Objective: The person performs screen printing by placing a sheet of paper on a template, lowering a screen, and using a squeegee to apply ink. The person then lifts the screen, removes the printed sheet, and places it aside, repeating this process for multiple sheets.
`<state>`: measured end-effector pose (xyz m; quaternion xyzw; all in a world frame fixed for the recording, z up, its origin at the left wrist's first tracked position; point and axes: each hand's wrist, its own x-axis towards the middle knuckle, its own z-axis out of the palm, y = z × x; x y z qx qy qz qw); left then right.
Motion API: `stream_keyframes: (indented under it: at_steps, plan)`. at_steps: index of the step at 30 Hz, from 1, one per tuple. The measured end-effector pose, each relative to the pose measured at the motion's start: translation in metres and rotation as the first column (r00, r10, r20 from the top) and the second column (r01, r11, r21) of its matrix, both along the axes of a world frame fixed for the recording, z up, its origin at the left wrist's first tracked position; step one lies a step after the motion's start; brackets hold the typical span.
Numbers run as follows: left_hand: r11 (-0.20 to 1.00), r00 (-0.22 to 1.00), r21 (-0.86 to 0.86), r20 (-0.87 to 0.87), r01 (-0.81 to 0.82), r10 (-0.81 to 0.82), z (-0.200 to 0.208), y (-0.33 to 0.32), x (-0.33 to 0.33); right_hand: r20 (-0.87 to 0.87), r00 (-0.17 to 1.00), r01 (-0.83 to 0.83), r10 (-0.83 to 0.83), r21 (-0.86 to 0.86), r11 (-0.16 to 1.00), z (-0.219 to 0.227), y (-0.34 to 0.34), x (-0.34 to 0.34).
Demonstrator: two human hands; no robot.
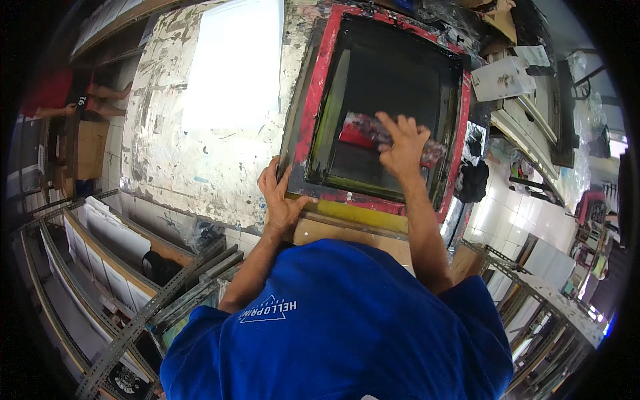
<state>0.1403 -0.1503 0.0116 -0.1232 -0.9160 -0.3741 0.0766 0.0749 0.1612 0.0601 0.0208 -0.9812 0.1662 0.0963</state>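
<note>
On the paint-stained table [200,167], the right hand [402,143] grips a squeegee [373,133] inside the screen frame [320,87]; left hand [280,200] clasps its corner.

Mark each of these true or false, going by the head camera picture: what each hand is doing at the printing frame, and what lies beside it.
1. The right hand presses a squeegee inside the screen frame. True.
2. The left hand hangs free of the frame. False: it grips the frame's near left corner.
3. A white sheet lies left of the frame on the worn table. True.
4. The frame's border is blue. False: red.
</note>
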Motion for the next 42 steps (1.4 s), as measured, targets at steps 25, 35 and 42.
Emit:
stream_keyframes:
  at_steps: [25,35,42]
  plan:
    - [0.997,0.999,0.071,0.046,0.01,-0.013,-0.002,-0.007,0.005,-0.134,0.985,-0.125,0.105,-0.149,0.981,0.007,0.11,-0.254]
    - [0.97,0.999,0.24,-0.021,-0.032,0.038,0.002,-0.001,0.009,0.103,0.994,0.101,-0.033,-0.766,0.635,0.072,0.09,-0.104]
    - [0.921,0.961,0.389,-0.262,0.022,0.088,0.045,0.014,-0.023,0.097,0.995,0.016,0.009,-0.258,0.966,0.173,0.004,0.039]
